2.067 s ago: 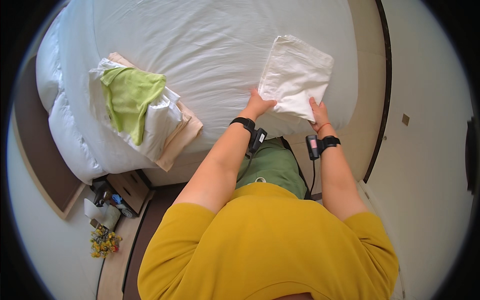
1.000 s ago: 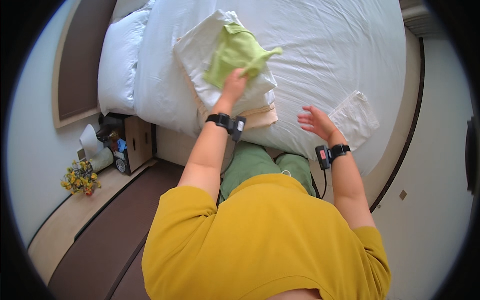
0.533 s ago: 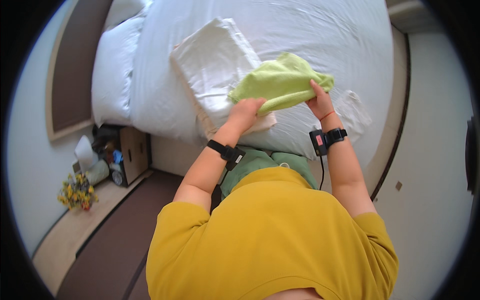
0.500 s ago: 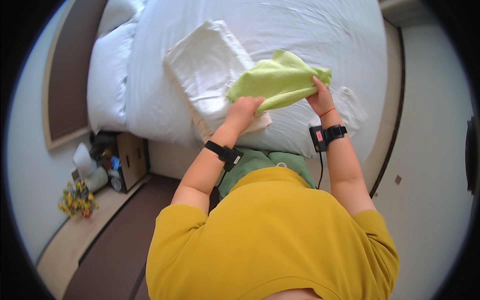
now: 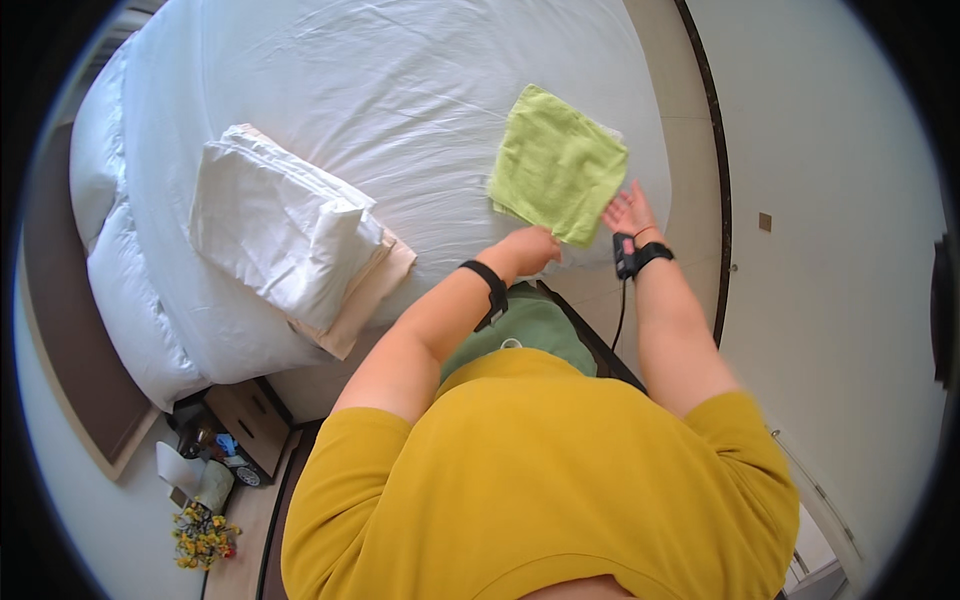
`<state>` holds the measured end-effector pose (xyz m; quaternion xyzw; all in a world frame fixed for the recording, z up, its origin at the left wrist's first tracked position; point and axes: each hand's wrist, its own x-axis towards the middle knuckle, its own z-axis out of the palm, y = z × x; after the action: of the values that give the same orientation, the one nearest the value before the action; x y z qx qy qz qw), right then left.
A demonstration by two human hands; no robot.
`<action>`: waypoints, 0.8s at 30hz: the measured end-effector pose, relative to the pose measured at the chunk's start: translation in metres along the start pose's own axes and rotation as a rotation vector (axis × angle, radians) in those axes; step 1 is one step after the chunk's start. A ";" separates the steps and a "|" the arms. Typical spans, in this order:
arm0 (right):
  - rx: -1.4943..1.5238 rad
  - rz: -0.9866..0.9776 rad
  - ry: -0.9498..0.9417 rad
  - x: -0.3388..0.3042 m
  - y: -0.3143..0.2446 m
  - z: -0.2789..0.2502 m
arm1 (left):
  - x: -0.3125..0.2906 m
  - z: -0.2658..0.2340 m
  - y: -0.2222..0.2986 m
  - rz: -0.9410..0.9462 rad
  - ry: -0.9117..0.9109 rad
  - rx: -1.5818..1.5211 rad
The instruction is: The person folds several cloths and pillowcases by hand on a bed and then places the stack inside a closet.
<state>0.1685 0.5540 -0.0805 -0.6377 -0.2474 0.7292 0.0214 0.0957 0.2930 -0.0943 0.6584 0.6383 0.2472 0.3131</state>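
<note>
Hands first: left hand (image 5: pixel 532 251) is right at the near corner of the green cloth (image 5: pixel 560 160), fingers curled in, but I can't tell if it's actually pinching the fabric or just resting against it. Right hand (image 5: pixel 630 212) is open, fingers spread, at the cloth's right-hand corner and not gripping anything.

Green cloth itself is on the bed (image 5: pixel 400 80), close to the foot end, in a squarish, pretty flat shape. Looks folded to me, with a bit of white fabric (image 5: pixel 613 132) poking out from under its far right side. So I'd call that spot mostly done: down, spread, edges a little uneven.

What's left, as far as I can see, is over on the left: white pile (image 5: pixel 265 215) with peach fabric (image 5: pixel 372 300) showing underneath, loosely folded, neither hand on it. Past that, just the pillows (image 5: pixel 100 150).
</note>
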 end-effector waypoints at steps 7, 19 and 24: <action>-0.581 -0.028 0.055 0.061 0.029 -0.018 | 0.024 0.040 -0.071 -0.782 0.802 -0.277; -1.208 -0.631 0.208 0.095 0.014 -0.067 | -0.010 0.026 -0.053 -1.099 0.456 -0.553; -1.530 -0.812 0.696 0.030 0.039 0.000 | -0.101 -0.029 -0.028 -1.066 0.999 0.229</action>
<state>0.1740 0.5304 -0.1230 -0.5256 -0.8440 0.0725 -0.0782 0.0494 0.1952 -0.0871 0.0968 0.9597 0.2636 -0.0079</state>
